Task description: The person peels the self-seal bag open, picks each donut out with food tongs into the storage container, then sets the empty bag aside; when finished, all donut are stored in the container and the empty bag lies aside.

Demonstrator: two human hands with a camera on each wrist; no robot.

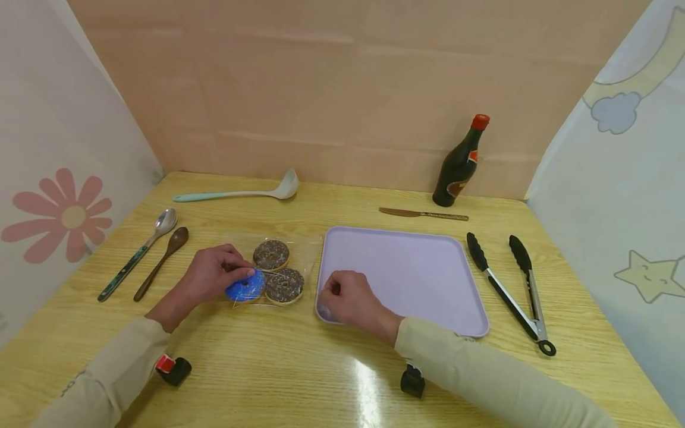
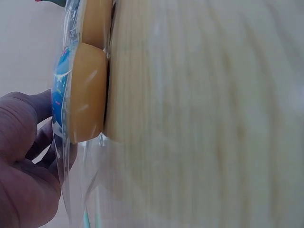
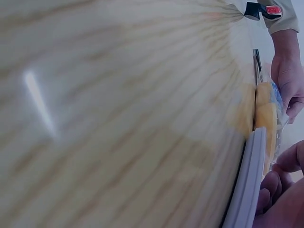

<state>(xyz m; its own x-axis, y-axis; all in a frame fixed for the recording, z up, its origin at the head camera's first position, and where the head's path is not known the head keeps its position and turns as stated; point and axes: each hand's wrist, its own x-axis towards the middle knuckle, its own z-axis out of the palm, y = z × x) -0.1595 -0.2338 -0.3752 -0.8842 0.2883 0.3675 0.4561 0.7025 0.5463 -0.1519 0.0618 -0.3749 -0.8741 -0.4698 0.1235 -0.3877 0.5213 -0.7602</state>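
Observation:
A clear plastic bag [image 1: 307, 249] lies on the table with three doughnuts inside. Two are dark brown with sprinkles: the upper doughnut [image 1: 271, 254] and the right doughnut [image 1: 285, 286]. The blue doughnut [image 1: 246, 286] sits at lower left. My left hand [image 1: 216, 270] pinches the bag's left end, thumb at the blue icing; in the left wrist view its fingers [image 2: 43, 140] lie against the plastic. My right hand [image 1: 350, 297], fingers curled, pinches the bag's right end over the left edge of the lilac tray [image 1: 401, 279]. Its fingertips are partly hidden in the head view.
Left of the bag lie a metal spoon [image 1: 131, 264] and a wooden spoon [image 1: 163, 261]. A ladle [image 1: 241, 193] lies behind. A brown knife [image 1: 423, 214] and a dark bottle [image 1: 457, 169] are behind the tray. Open tongs [image 1: 514, 297] lie at its right.

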